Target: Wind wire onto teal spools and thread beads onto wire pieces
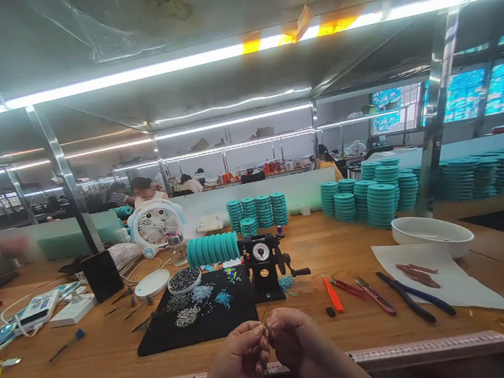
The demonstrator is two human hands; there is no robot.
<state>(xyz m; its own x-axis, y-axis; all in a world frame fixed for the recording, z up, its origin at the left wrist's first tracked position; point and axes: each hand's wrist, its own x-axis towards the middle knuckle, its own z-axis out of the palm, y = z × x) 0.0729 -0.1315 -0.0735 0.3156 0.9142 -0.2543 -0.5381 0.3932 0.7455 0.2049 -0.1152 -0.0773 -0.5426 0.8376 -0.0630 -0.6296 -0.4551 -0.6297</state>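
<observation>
My left hand (244,351) and my right hand (301,339) meet at the front edge of the table, fingertips pinched together. Between them is a thin strand (266,313) with a small shiny bit on it; the fingers hide most of it, and its exact kind is unclear. Just beyond lies a black mat (159,336) bearing silver beads (188,316), clear pieces (201,293), coloured beads (232,275) and light-blue strands (223,298). A bowl of dark oval pieces (184,279) stands at its back. Behind my hands is a black hand-crank winder (264,270) carrying teal spools (212,249).
Right of the winder lie an orange screwdriver (333,295), a red-handled tool (351,289), a cutter (376,297) and blue-handled pliers (415,295). Farther right are white paper (472,287) and a white bowl (432,233). Spool stacks (381,204), a fan (158,225) and a measuring tape (425,347) border the workspace.
</observation>
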